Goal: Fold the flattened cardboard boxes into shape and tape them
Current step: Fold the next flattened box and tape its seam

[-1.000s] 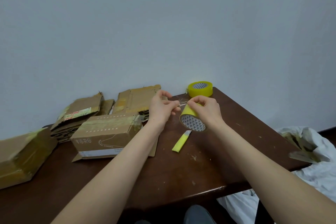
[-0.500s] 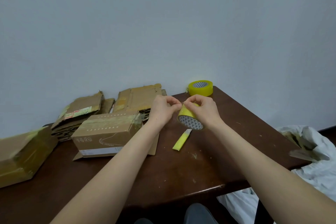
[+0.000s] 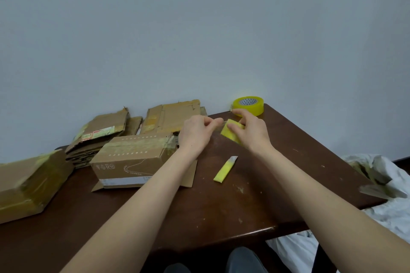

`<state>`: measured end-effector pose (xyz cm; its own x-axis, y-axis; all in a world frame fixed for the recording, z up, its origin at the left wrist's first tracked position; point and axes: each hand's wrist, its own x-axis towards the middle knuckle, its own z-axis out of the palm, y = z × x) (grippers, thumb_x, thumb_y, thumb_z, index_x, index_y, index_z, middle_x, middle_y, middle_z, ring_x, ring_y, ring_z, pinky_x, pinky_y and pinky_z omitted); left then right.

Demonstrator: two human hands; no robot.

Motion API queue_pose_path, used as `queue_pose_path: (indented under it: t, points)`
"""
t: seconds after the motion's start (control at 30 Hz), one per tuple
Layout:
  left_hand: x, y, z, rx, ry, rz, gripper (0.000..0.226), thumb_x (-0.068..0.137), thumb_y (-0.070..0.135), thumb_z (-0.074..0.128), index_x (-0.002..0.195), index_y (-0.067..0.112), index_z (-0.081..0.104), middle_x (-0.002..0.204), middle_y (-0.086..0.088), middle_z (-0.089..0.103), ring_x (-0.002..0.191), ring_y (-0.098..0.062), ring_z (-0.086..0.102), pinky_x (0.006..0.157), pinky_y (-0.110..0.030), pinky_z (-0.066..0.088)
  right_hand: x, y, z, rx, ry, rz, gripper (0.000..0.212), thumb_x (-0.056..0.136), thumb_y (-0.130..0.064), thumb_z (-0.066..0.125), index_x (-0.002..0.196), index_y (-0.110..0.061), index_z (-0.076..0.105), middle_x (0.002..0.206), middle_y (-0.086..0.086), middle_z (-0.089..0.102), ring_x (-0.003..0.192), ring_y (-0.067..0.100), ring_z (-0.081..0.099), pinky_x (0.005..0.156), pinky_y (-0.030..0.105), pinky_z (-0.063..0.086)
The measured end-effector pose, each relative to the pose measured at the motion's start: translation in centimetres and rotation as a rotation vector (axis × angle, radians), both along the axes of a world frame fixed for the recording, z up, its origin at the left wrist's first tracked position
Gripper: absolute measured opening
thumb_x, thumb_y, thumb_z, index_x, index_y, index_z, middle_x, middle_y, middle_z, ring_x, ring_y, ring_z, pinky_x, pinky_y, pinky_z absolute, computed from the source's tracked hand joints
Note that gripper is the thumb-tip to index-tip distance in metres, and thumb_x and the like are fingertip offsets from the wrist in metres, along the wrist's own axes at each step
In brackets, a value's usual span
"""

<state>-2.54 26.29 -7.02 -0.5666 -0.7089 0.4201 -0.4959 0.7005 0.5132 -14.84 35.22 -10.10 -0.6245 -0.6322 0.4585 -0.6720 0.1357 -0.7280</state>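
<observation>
Nearest to me, my knee in dark cloth (image 3: pixel 241 259) shows under the front edge of the dark brown table (image 3: pixel 221 224), and a crumpled white plastic bag (image 3: pixel 390 215) with cardboard scraps in it lies off the table's right side. On the tabletop, between my forearms, a yellow utility knife (image 3: pixel 225 169) lies at a slant with its blade end pointing away from me. To its left a folded-up cardboard box (image 3: pixel 133 157) lies on its side with tape along its top, and a second taped box (image 3: pixel 28 182) sits at the far left edge. Past the knife, my right hand (image 3: pixel 250 132) curls round a yellow tape roll (image 3: pixel 230 134) held just above the table, fingers over its far side. My left hand (image 3: pixel 197 132) is just beside it, thumb and forefinger pinched together at the roll's near corner, on what looks like the loose tape end. Behind the folded box, flattened cardboard boxes (image 3: pixel 99 133) are stacked against the wall. A spare yellow tape roll (image 3: pixel 248 105) lies flat at the table's far corner
</observation>
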Motion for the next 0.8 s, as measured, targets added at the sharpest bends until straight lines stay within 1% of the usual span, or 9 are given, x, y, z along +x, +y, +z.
queue_pose_path:
  t: [0.1, 0.17, 0.23, 0.33, 0.37, 0.43, 0.57, 0.7, 0.8]
  points:
    - [1.4, -0.5, -0.7, -0.064, 0.028, 0.047, 0.027, 0.094, 0.038, 0.053, 0.110, 0.027, 0.071, 0.104, 0.003, 0.072, 0.096, -0.019, 0.065, 0.079, -0.035, 0.053, 1.0, -2.0, 0.0, 0.080, 0.122, -0.038, 0.028, 0.094, -0.035, 0.058, 0.118, -0.023, 0.063, 0.108, 0.004, 0.068, 0.104, 0.025, 0.059, 0.082, 0.036, 0.049]
    - [3.4, -1.8, -0.6, 0.031, 0.167, 0.062, 0.031, 0.096, 0.031, 0.053, 0.125, 0.026, 0.062, 0.108, 0.007, 0.068, 0.089, -0.015, 0.068, 0.080, -0.036, 0.056, 1.3, -3.1, -0.2, 0.186, 0.206, -0.101, 0.026, 0.096, -0.035, 0.055, 0.118, -0.024, 0.061, 0.110, 0.006, 0.067, 0.104, 0.028, 0.058, 0.082, 0.038, 0.048]
    - [6.3, -4.2, 0.1, 0.105, 0.277, 0.129, 0.030, 0.098, 0.025, 0.050, 0.126, 0.023, 0.061, 0.106, 0.010, 0.066, 0.079, -0.011, 0.066, 0.075, -0.034, 0.057, 0.7, -3.3, -0.9, 0.284, 0.179, -0.142, 0.024, 0.097, -0.033, 0.053, 0.118, -0.024, 0.059, 0.112, 0.008, 0.066, 0.104, 0.031, 0.057, 0.082, 0.039, 0.048]
    - [11.7, -8.1, 0.5, -0.026, 0.217, 0.302, 0.027, 0.098, 0.023, 0.047, 0.113, 0.020, 0.069, 0.109, 0.003, 0.070, 0.080, -0.010, 0.059, 0.071, -0.026, 0.046, 0.7, -3.3, -1.9, 0.528, 0.204, -0.162, 0.026, 0.099, -0.036, 0.047, 0.120, -0.026, 0.059, 0.118, 0.008, 0.062, 0.110, 0.030, 0.053, 0.086, 0.039, 0.044]
    - [13.2, -9.1, 0.4, -0.056, 0.185, 0.360, 0.029, 0.099, 0.022, 0.045, 0.115, 0.019, 0.068, 0.111, 0.001, 0.070, 0.082, -0.012, 0.059, 0.070, -0.025, 0.043, 1.2, -3.5, -1.9, 0.595, 0.261, -0.165, 0.027, 0.100, -0.037, 0.045, 0.121, -0.028, 0.059, 0.123, 0.005, 0.059, 0.115, 0.028, 0.049, 0.090, 0.040, 0.041]
    - [15.7, -10.9, -0.1, -0.078, 0.128, 0.445, 0.033, 0.099, 0.021, 0.041, 0.123, 0.015, 0.064, 0.122, -0.003, 0.065, 0.102, -0.019, 0.060, 0.077, -0.029, 0.045, 3.0, -4.8, -1.2, 0.538, 0.329, -0.138, 0.032, 0.100, -0.037, 0.043, 0.126, -0.027, 0.058, 0.130, 0.003, 0.054, 0.121, 0.026, 0.044, 0.095, 0.041, 0.038]
    - [18.3, -14.0, -1.1, 0.111, -0.050, 0.467, 0.046, 0.100, 0.032, 0.036, 0.142, 0.013, 0.043, 0.142, -0.009, 0.049, 0.129, -0.029, 0.045, 0.099, -0.042, 0.041, 10.2, -7.7, 1.8, 0.240, 0.124, 0.115, 0.048, 0.101, -0.038, 0.040, 0.143, -0.016, 0.043, 0.147, 0.004, 0.044, 0.133, 0.024, 0.042, 0.106, 0.039, 0.037]
    - [18.5, -13.8, -2.6, 0.190, -0.207, 0.356, 0.054, 0.099, 0.043, 0.038, 0.146, 0.015, 0.038, 0.146, -0.008, 0.045, 0.131, -0.029, 0.043, 0.102, -0.040, 0.038, 16.7, -10.1, 0.7, 0.450, 0.016, 0.292, 0.074, 0.101, -0.045, 0.036, 0.153, -0.003, 0.004, 0.162, 0.013, -0.004, 0.149, 0.026, 0.004, 0.120, 0.039, 0.014]
    - [18.6, -13.3, -3.4, 0.116, -0.268, 0.425, 0.057, 0.098, 0.045, 0.040, 0.145, 0.011, 0.039, 0.139, -0.011, 0.051, 0.125, -0.030, 0.049, 0.096, -0.039, 0.042, 16.8, -11.1, -0.4, 0.466, -0.137, 0.231, 0.077, 0.102, -0.040, 0.037, 0.152, -0.001, -0.007, 0.160, 0.015, -0.014, 0.149, 0.028, -0.001, 0.119, 0.037, 0.014]
